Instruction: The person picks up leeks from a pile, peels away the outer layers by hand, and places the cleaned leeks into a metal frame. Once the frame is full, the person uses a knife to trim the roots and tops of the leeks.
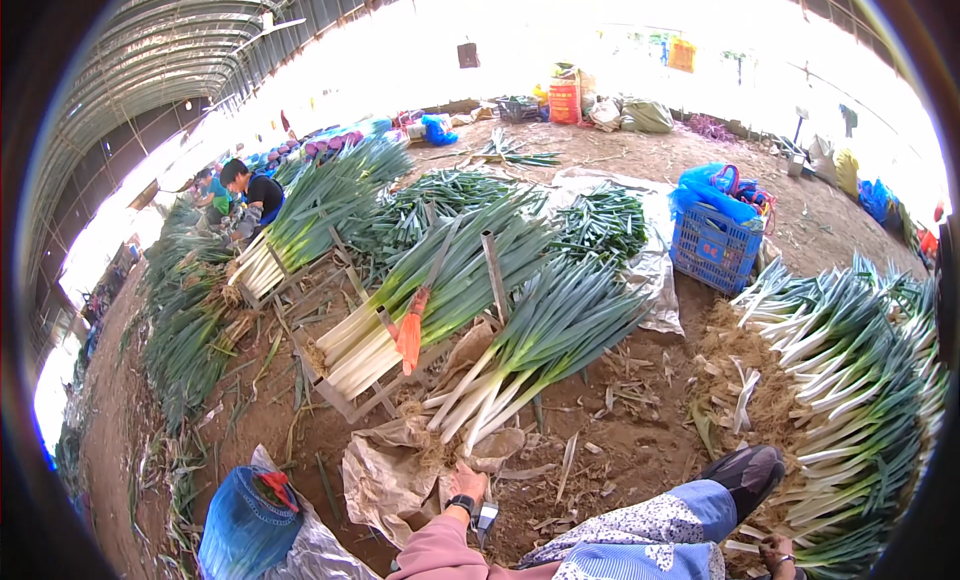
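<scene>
Our left hand (467, 480) reaches forward from a pink sleeve, a dark watch on the wrist, and touches the root end of a small bunch of leeks (535, 350) lying on crumpled brown paper (385, 475); whether the fingers close around the stalks we cannot tell. Our right hand (775, 552) sits low at the picture's bottom edge by our knee, fingers curled at the white stalks of the big leek heap (860, 380) on our right, though we cannot tell if it grips any. Going by size: that right-hand heap comes first, then the long rows of leeks (330, 205) stretching away on the left, where another person (255, 195) sits working. Next is a wooden frame (335, 395) holding a stacked bundle with an orange-handled tool (410, 335) resting on it, then a blue plastic crate (715, 245), a blue bag (240, 525) near our left arm, and a small blade (487, 518) just below our left wrist.
</scene>
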`<action>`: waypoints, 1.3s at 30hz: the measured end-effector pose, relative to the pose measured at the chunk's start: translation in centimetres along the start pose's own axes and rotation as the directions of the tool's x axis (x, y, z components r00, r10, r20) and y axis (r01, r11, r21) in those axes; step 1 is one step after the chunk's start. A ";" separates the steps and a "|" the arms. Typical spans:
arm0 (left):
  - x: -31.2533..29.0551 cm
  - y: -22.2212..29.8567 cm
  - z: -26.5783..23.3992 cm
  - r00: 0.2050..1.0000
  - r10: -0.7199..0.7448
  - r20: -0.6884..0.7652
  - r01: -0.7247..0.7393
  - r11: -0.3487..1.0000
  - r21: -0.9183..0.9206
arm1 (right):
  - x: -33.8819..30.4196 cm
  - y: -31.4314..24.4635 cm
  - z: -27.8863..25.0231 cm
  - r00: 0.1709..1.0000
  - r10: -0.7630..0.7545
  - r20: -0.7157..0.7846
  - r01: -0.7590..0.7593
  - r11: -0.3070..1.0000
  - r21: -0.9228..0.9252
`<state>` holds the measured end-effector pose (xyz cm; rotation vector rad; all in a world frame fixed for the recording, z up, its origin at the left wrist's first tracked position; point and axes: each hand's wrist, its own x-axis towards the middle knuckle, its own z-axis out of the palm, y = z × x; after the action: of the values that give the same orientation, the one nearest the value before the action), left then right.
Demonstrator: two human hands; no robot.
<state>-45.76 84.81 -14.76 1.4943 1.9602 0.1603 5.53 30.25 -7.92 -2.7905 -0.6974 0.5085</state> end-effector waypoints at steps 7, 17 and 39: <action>-1.1 0.0 -1.1 1.000 0.001 -0.001 -0.001 1.000 0.016 | -1.8 -4.2 -2.0 0.999 0.020 0.048 -0.022 0.998 0.050; -1.9 1.2 -1.6 0.998 -0.038 0.040 0.037 0.999 0.027 | 0.2 0.4 0.7 1.000 0.010 0.022 -0.010 1.000 -0.022; -1.8 -0.1 -0.5 0.993 0.021 -0.115 -0.016 0.999 0.052 | -0.9 -2.6 -0.8 1.000 -0.028 0.009 0.028 0.999 -0.025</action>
<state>-45.89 83.32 -13.72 1.5677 2.0563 0.2107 4.02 31.91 -6.18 -2.7987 -0.7486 0.5105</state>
